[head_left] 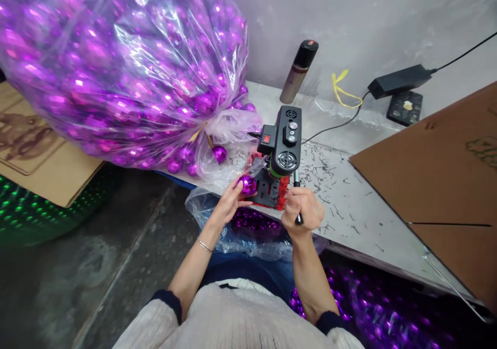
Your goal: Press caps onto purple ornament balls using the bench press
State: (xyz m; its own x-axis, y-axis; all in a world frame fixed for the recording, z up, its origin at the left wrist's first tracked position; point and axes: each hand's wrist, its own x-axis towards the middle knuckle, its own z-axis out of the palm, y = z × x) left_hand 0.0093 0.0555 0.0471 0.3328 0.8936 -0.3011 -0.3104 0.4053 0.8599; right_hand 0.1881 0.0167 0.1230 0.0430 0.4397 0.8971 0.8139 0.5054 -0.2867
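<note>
Between the fingers of my left hand (230, 202) is a shiny purple faceted ball (247, 185), close to the front of a small black bench machine (285, 144). The machine has round vents, buttons and a red switch, and it stands on a dark slotted base plate (267, 189). My right hand (303, 209) is wrapped round the black lever handle (298, 218) at the machine's right side. A loose purple ball (219, 154) lies on the table to the left, by the gathered mouth of a large clear bag (128, 69) full of such balls.
Many small dark wire bits (330, 183) are scattered over the table (349, 230). A thermos-like bottle (298, 72), a yellow tie (341, 90) and a power adapter (402, 80) are at the back. A cardboard box (435, 168) stands right. Below the table edge is another bag of purple pieces (256, 222).
</note>
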